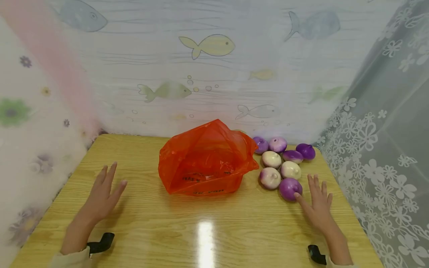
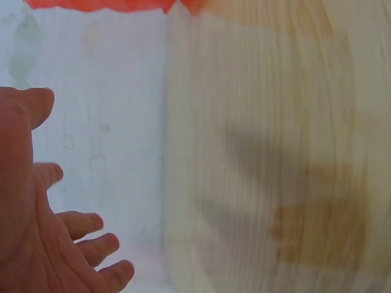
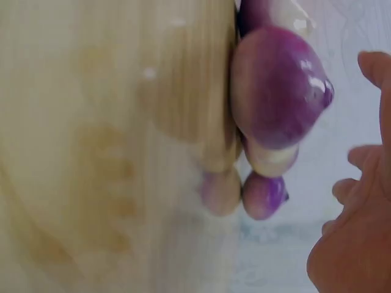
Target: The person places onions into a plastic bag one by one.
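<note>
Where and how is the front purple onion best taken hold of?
Likely around the bulging middle of the front purple onion, from the near right with the right hand: its sides are round, and neighbouring onions crowd it left and behind.

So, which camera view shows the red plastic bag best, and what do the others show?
The head view: the red plastic bag sits wholly in frame there, its dark lettering visible. The left wrist view catches only a strip of it at the picture's top; the right wrist view shows none of it.
</note>
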The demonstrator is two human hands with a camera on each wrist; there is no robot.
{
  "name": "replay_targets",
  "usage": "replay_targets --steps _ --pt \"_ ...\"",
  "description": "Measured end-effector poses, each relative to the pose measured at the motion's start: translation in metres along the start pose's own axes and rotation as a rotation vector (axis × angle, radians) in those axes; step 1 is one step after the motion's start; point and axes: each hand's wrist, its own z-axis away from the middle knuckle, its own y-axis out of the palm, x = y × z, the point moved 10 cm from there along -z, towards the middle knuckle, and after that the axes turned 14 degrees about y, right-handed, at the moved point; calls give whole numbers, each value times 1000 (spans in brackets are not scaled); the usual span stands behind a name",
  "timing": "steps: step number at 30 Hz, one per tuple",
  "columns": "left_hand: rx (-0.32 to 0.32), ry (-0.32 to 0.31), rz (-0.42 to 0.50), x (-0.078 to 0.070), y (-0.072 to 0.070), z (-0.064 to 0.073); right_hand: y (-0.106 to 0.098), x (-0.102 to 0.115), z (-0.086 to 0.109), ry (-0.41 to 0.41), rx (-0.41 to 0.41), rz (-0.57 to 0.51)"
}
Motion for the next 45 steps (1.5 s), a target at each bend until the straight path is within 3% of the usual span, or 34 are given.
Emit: replay_targets --steps 3,7,12,20,28,36,45 --pt "-25 -5 89 -9 2 -4 3 4 2 22 6 -105" --pt "-85 -11 148 -21 4 -7 7 3 3 115 37 -214" --pt "-139 -41 257 -39 16 -12 13 2 -2 206 76 -300" --pt "-160 -138 585 -57 48 -25 22 1 -9 182 49 -316" --pt "-207 -222 723 -78 67 -35 25 3 -10 171 64 -294" --pt "-319 -316 739 -84 69 -42 27 0 -12 211 88 -256" --pt "-323 -342 649 -86 69 -46 30 -4 -14 221 96 -250"
